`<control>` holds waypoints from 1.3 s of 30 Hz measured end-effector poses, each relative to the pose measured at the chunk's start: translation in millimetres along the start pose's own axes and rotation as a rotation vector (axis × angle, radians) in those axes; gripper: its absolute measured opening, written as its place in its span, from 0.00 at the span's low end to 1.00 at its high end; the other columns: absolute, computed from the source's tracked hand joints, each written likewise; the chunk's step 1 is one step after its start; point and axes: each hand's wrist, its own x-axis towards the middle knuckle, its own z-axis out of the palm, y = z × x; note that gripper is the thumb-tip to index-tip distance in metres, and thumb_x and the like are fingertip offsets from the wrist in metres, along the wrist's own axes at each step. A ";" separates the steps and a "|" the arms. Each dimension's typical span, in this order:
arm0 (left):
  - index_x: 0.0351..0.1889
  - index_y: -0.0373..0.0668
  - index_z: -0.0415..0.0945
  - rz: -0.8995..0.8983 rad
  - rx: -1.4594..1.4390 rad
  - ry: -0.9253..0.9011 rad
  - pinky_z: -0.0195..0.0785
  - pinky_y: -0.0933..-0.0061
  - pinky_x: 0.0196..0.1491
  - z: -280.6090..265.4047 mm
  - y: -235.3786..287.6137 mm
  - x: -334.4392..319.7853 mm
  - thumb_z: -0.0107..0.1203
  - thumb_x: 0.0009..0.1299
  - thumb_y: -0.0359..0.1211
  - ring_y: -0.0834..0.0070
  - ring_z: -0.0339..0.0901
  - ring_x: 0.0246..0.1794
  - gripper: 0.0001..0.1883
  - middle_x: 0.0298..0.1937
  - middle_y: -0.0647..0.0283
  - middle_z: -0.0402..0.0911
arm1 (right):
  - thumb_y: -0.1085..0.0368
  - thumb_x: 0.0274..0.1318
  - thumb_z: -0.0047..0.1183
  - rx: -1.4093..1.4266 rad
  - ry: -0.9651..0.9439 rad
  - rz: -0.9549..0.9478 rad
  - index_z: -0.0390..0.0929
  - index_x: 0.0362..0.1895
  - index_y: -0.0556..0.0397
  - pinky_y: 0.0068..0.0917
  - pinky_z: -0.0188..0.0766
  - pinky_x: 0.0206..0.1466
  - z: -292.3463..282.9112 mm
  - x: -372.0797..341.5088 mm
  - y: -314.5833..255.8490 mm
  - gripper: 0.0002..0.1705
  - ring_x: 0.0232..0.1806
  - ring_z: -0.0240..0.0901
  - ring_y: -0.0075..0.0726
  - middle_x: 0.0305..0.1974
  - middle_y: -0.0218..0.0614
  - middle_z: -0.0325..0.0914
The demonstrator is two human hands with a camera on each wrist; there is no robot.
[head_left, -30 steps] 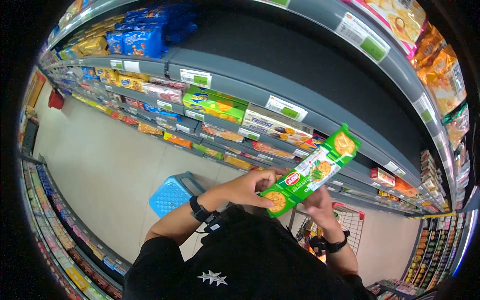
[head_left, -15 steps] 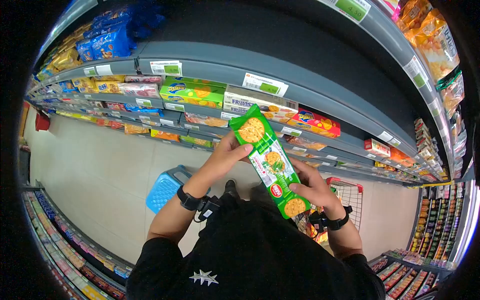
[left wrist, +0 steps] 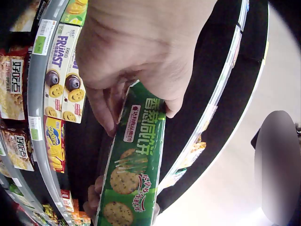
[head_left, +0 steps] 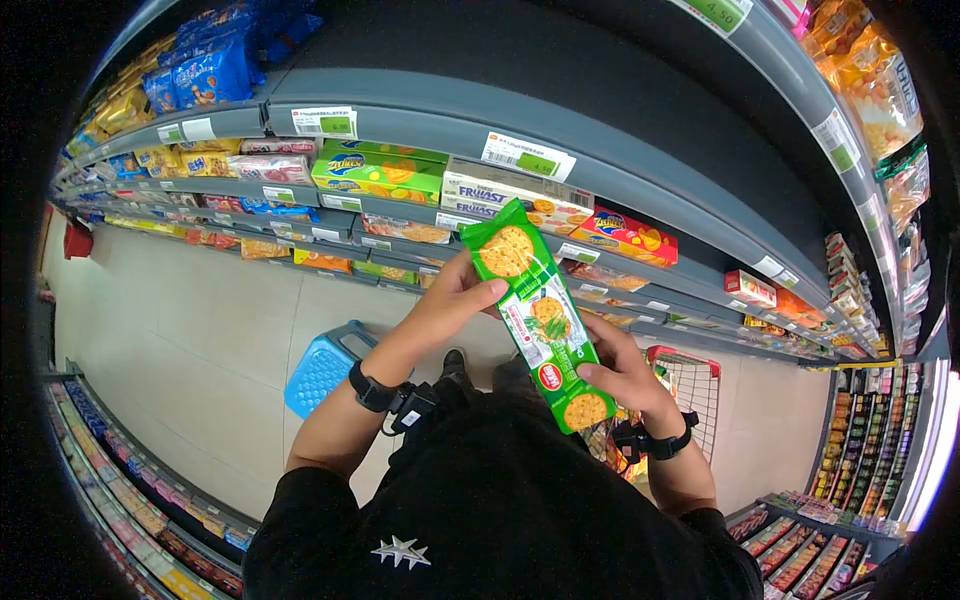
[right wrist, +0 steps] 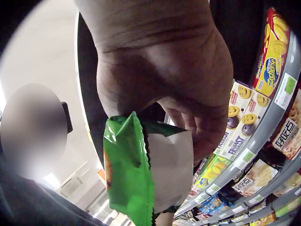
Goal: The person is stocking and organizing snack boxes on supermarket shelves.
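Observation:
Both hands hold a long green packet of crackers point(head_left: 545, 315) in front of the chest, tilted, with round crackers pictured on its face. My left hand point(head_left: 450, 305) grips its upper end, thumb laid on the front face. Lower down on the other edge, my right hand point(head_left: 628, 370) pinches it with the thumb in front and fingers behind. In the left wrist view the packet's side point(left wrist: 131, 165) shows printed lettering and more pictured crackers. The right wrist view shows the packet's crimped green end point(right wrist: 129, 169) below the right hand point(right wrist: 164, 89).
Shelves ahead carry a green biscuit box point(head_left: 380, 175), white Fruiast boxes point(head_left: 515, 195) and a red box point(head_left: 627, 235). A blue step stool point(head_left: 325, 375) stands on the floor at left. A shopping cart point(head_left: 690, 380) with goods is at right, near the right forearm.
Over the last second the packet has swung from leaning right to leaning left, and the left hand has shifted to its upper end. Since half a second ago, the hands have barely moved.

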 end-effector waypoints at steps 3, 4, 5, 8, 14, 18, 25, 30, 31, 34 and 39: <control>0.66 0.40 0.62 0.007 -0.008 -0.007 0.78 0.70 0.46 -0.2 1.1 -1.3 0.56 0.73 0.39 0.74 0.79 0.52 0.27 0.56 0.61 0.77 | 0.72 0.58 0.56 0.000 -0.016 -0.009 0.53 0.72 0.64 0.35 0.53 0.73 0.6 1.2 -0.5 0.40 0.70 0.60 0.38 0.68 0.49 0.64; 0.67 0.40 0.61 -0.026 -0.002 -0.011 0.76 0.67 0.52 -1.0 2.3 -2.0 0.57 0.72 0.40 0.72 0.77 0.55 0.29 0.59 0.60 0.76 | 0.72 0.58 0.56 -0.008 -0.017 0.006 0.53 0.72 0.64 0.35 0.53 0.73 0.7 1.0 -1.5 0.40 0.70 0.60 0.39 0.68 0.49 0.64; 0.68 0.39 0.60 -0.059 0.004 -0.014 0.73 0.63 0.58 -1.7 2.9 -2.2 0.58 0.72 0.42 0.70 0.75 0.58 0.32 0.61 0.59 0.74 | 0.72 0.58 0.56 -0.015 -0.017 0.020 0.53 0.72 0.65 0.35 0.53 0.73 0.9 0.8 -2.0 0.40 0.70 0.60 0.39 0.68 0.49 0.63; 0.68 0.40 0.60 -0.065 0.006 -0.018 0.73 0.63 0.58 -4.4 -0.5 -0.4 0.58 0.72 0.43 0.70 0.76 0.58 0.32 0.61 0.59 0.74 | 0.72 0.58 0.56 -0.020 -0.001 0.029 0.53 0.73 0.64 0.35 0.53 0.73 2.5 0.9 -1.5 0.40 0.70 0.60 0.39 0.68 0.49 0.64; 0.68 0.40 0.60 -0.068 -0.003 -0.026 0.73 0.64 0.57 -2.2 4.1 -0.5 0.58 0.72 0.43 0.70 0.76 0.57 0.31 0.60 0.60 0.74 | 0.71 0.58 0.56 -0.066 0.001 0.012 0.53 0.73 0.63 0.35 0.54 0.72 -0.1 1.6 3.6 0.41 0.70 0.60 0.39 0.67 0.49 0.64; 0.68 0.40 0.60 -0.059 -0.006 -0.016 0.73 0.64 0.57 -3.1 0.0 -1.2 0.58 0.72 0.43 0.71 0.76 0.57 0.32 0.60 0.60 0.74 | 0.71 0.58 0.56 -0.065 -0.001 0.029 0.53 0.73 0.64 0.35 0.55 0.72 -0.1 1.0 3.4 0.40 0.69 0.61 0.39 0.67 0.49 0.65; 0.68 0.40 0.60 -0.065 0.010 -0.011 0.73 0.65 0.57 -1.9 -0.7 -4.1 0.58 0.72 0.44 0.71 0.76 0.57 0.31 0.60 0.60 0.74 | 0.71 0.59 0.56 -0.044 -0.013 0.028 0.53 0.73 0.63 0.35 0.56 0.71 0.8 -0.9 2.6 0.40 0.68 0.62 0.38 0.67 0.48 0.66; 0.69 0.40 0.60 -0.069 0.023 -0.014 0.73 0.65 0.57 -0.8 -0.1 -5.9 0.57 0.72 0.44 0.71 0.76 0.57 0.32 0.60 0.60 0.74 | 0.70 0.59 0.57 -0.005 -0.030 0.007 0.53 0.73 0.63 0.34 0.55 0.71 3.9 -0.7 1.4 0.41 0.69 0.61 0.38 0.67 0.48 0.65; 0.69 0.40 0.60 -0.067 0.021 -0.009 0.73 0.65 0.57 -0.6 -0.7 -5.6 0.57 0.72 0.45 0.71 0.76 0.57 0.32 0.60 0.60 0.74 | 0.69 0.59 0.57 -0.003 -0.025 0.015 0.53 0.73 0.63 0.34 0.55 0.72 4.1 -0.9 0.7 0.41 0.69 0.61 0.38 0.67 0.48 0.65; 0.68 0.40 0.60 -0.066 0.018 -0.004 0.73 0.64 0.57 -0.3 -1.7 -4.9 0.57 0.72 0.45 0.71 0.76 0.57 0.32 0.60 0.60 0.74 | 0.69 0.59 0.57 -0.035 -0.017 0.021 0.53 0.73 0.62 0.35 0.55 0.72 0.7 -1.8 5.5 0.41 0.69 0.62 0.38 0.67 0.47 0.65; 0.68 0.40 0.61 -0.075 0.012 -0.010 0.73 0.64 0.57 -0.6 -2.7 -3.4 0.58 0.72 0.46 0.71 0.76 0.58 0.33 0.60 0.61 0.75 | 0.68 0.59 0.57 -0.018 -0.011 0.014 0.54 0.73 0.62 0.35 0.55 0.71 1.6 -1.6 5.6 0.40 0.68 0.62 0.38 0.66 0.47 0.66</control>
